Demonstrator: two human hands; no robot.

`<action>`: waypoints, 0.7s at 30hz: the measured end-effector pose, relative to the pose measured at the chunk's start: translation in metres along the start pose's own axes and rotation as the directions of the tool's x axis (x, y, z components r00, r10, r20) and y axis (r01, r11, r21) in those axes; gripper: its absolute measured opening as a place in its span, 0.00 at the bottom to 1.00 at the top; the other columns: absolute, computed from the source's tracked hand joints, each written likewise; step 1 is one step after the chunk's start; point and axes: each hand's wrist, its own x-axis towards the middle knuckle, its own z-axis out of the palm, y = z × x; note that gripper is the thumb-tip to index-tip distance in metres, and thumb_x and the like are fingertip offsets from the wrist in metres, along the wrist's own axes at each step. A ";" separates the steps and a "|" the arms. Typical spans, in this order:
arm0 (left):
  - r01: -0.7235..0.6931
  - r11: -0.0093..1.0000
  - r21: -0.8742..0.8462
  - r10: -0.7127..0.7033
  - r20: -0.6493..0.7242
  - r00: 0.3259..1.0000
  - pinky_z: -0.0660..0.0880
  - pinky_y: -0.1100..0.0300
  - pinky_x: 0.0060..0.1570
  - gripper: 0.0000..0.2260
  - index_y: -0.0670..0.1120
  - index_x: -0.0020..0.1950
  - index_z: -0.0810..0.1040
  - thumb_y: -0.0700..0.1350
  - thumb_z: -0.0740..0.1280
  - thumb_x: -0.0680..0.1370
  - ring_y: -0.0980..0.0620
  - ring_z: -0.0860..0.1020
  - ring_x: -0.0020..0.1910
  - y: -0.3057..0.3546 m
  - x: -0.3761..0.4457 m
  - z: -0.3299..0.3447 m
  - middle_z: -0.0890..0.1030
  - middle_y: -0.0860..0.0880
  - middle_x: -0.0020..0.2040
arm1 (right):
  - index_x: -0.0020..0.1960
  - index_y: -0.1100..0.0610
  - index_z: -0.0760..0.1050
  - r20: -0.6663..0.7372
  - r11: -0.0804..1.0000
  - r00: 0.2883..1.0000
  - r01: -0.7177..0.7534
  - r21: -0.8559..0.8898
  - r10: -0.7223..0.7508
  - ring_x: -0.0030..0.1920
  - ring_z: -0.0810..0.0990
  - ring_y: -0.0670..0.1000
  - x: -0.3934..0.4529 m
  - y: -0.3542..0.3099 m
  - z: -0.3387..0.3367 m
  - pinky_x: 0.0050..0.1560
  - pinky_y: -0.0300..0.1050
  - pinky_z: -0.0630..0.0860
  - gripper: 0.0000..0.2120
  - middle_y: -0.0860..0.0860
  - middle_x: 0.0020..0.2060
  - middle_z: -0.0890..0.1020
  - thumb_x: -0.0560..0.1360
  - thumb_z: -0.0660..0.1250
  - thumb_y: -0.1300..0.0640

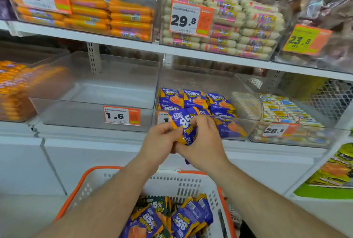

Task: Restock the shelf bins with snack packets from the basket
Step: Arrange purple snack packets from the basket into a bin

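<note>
White shop shelving (118, 43) fills the background, lined with clear plastic bins and orange price tags. At the middle level, a clear bin (91, 92) tagged 1.6 is seen on the left, and just beside it on the right a second bin (246, 92) is partly stocked with purple and orange snack packets (193, 99) standing in rows. In front of that second bin, a bunch of the same packets (184, 123) is held up between both hands: the left hand (160, 140) is curled around its lower left edge, and the right hand (204, 142) is pinched onto it from the right, fingers bent over the top. Below the forearms, a white basket (172, 182) with an orange rim is seen, with more purple packets (168, 218) heaped inside it
</note>
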 end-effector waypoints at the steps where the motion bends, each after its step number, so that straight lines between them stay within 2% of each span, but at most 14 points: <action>1: -0.062 0.997 0.048 0.062 -0.004 0.998 0.78 0.42 0.52 0.11 0.35 0.47 0.80 0.42 0.64 0.80 0.48 0.79 0.41 0.005 0.008 0.004 0.83 0.39 0.43 | 0.52 0.48 0.67 -0.026 0.999 0.999 -0.037 0.021 0.037 0.54 0.70 0.50 0.008 0.000 -0.007 0.52 0.47 0.72 0.27 0.45 0.52 0.71 0.60 0.76 0.43; 3: -0.294 0.918 0.265 0.298 0.024 0.954 0.75 0.44 0.54 0.17 0.39 0.48 0.80 0.51 0.60 0.79 0.51 0.79 0.46 0.009 0.028 0.011 0.83 0.45 0.46 | 0.55 0.50 0.70 -0.092 0.997 0.992 -0.082 0.000 0.082 0.56 0.71 0.50 0.034 0.004 -0.022 0.57 0.49 0.72 0.26 0.46 0.53 0.73 0.62 0.75 0.43; 4: -0.412 0.789 0.457 0.425 0.080 0.902 0.74 0.46 0.57 0.20 0.43 0.53 0.81 0.54 0.56 0.77 0.51 0.79 0.52 0.007 0.041 0.013 0.83 0.48 0.50 | 0.56 0.51 0.70 -0.124 0.995 0.988 -0.094 -0.033 0.089 0.57 0.72 0.51 0.049 0.009 -0.030 0.59 0.51 0.72 0.27 0.47 0.55 0.74 0.63 0.75 0.42; 5: -0.473 0.583 0.660 0.495 0.173 0.851 0.71 0.45 0.62 0.23 0.47 0.59 0.80 0.57 0.53 0.76 0.49 0.77 0.59 0.003 0.054 0.015 0.82 0.49 0.57 | 0.58 0.51 0.70 -0.148 0.992 0.985 -0.103 -0.077 0.091 0.58 0.73 0.52 0.066 0.014 -0.038 0.60 0.53 0.72 0.28 0.49 0.57 0.74 0.64 0.74 0.42; 6: -0.454 0.376 0.807 0.492 0.241 0.836 0.65 0.45 0.68 0.26 0.49 0.65 0.77 0.58 0.50 0.76 0.48 0.73 0.66 -0.004 0.066 0.014 0.79 0.50 0.65 | 0.60 0.50 0.70 -0.153 0.985 0.983 -0.120 -0.127 0.101 0.59 0.73 0.54 0.082 0.020 -0.045 0.61 0.54 0.72 0.29 0.50 0.58 0.74 0.64 0.73 0.40; 7: -0.417 0.239 0.877 0.476 0.269 0.838 0.59 0.45 0.71 0.27 0.50 0.69 0.74 0.58 0.48 0.77 0.47 0.70 0.70 -0.012 0.075 0.013 0.75 0.51 0.69 | 0.62 0.50 0.69 -0.137 0.973 0.984 -0.142 -0.180 0.118 0.60 0.74 0.56 0.097 0.026 -0.051 0.61 0.54 0.72 0.31 0.51 0.60 0.73 0.65 0.73 0.39; 8: -0.395 0.152 0.906 0.484 0.280 0.829 0.57 0.45 0.71 0.26 0.50 0.70 0.73 0.57 0.50 0.77 0.46 0.71 0.69 -0.019 0.080 0.011 0.75 0.51 0.69 | 0.65 0.49 0.67 -0.105 0.956 0.983 -0.169 -0.239 0.148 0.61 0.73 0.58 0.110 0.033 -0.056 0.62 0.54 0.72 0.33 0.53 0.62 0.71 0.66 0.71 0.37; 10: -0.371 0.026 0.928 0.536 0.300 0.789 0.61 0.47 0.66 0.23 0.49 0.66 0.77 0.55 0.54 0.76 0.45 0.77 0.58 -0.033 0.086 0.011 0.80 0.49 0.61 | 0.72 0.48 0.63 -0.024 0.899 0.974 -0.216 -0.382 0.224 0.65 0.71 0.62 0.131 0.046 -0.062 0.64 0.54 0.70 0.36 0.57 0.68 0.68 0.69 0.68 0.35; 12: -0.326 -0.006 0.945 0.576 0.270 0.772 0.64 0.46 0.63 0.22 0.49 0.63 0.78 0.55 0.56 0.74 0.44 0.78 0.51 -0.042 0.088 0.014 0.81 0.49 0.55 | 0.76 0.45 0.58 0.046 0.815 0.953 -0.231 -0.532 0.301 0.67 0.68 0.65 0.144 0.062 -0.063 0.64 0.55 0.68 0.37 0.59 0.70 0.66 0.72 0.65 0.34; 14: -0.288 -0.007 0.958 0.555 0.244 0.796 0.67 0.45 0.63 0.22 0.48 0.63 0.78 0.55 0.58 0.73 0.44 0.78 0.50 -0.042 0.087 0.018 0.81 0.48 0.53 | 0.76 0.43 0.56 0.100 0.749 0.908 -0.270 -0.605 0.407 0.68 0.67 0.66 0.151 0.076 -0.060 0.64 0.56 0.69 0.35 0.60 0.71 0.66 0.73 0.63 0.37; 16: -0.278 -0.031 0.960 0.563 0.246 0.789 0.66 0.45 0.63 0.22 0.49 0.63 0.78 0.55 0.60 0.72 0.44 0.77 0.50 -0.043 0.087 0.019 0.81 0.48 0.52 | 0.76 0.44 0.58 0.143 0.697 0.852 -0.302 -0.650 0.503 0.68 0.68 0.65 0.155 0.088 -0.053 0.64 0.55 0.70 0.34 0.60 0.71 0.67 0.72 0.62 0.40; 17: -0.279 -0.039 0.959 0.569 0.251 0.783 0.65 0.46 0.63 0.22 0.48 0.63 0.78 0.54 0.62 0.72 0.44 0.77 0.50 -0.043 0.087 0.018 0.80 0.48 0.52 | 0.74 0.46 0.63 0.170 0.673 0.828 -0.296 -0.678 0.535 0.66 0.70 0.64 0.157 0.091 -0.048 0.62 0.54 0.71 0.33 0.60 0.70 0.69 0.71 0.63 0.41; 19: -0.282 -0.037 0.959 0.583 0.249 0.773 0.64 0.46 0.63 0.23 0.48 0.63 0.78 0.54 0.64 0.71 0.43 0.77 0.50 -0.044 0.088 0.018 0.80 0.47 0.52 | 0.64 0.53 0.73 0.259 0.640 0.768 -0.243 -0.729 0.586 0.57 0.76 0.60 0.160 0.094 -0.042 0.53 0.47 0.74 0.25 0.58 0.62 0.77 0.70 0.64 0.42; 21: -0.280 -0.035 0.959 0.590 0.246 0.769 0.66 0.45 0.63 0.22 0.48 0.63 0.78 0.54 0.63 0.71 0.43 0.77 0.50 -0.045 0.087 0.018 0.80 0.47 0.52 | 0.54 0.54 0.76 0.350 0.629 0.704 -0.176 -0.757 0.618 0.51 0.77 0.56 0.163 0.095 -0.038 0.50 0.44 0.73 0.19 0.55 0.54 0.79 0.72 0.66 0.41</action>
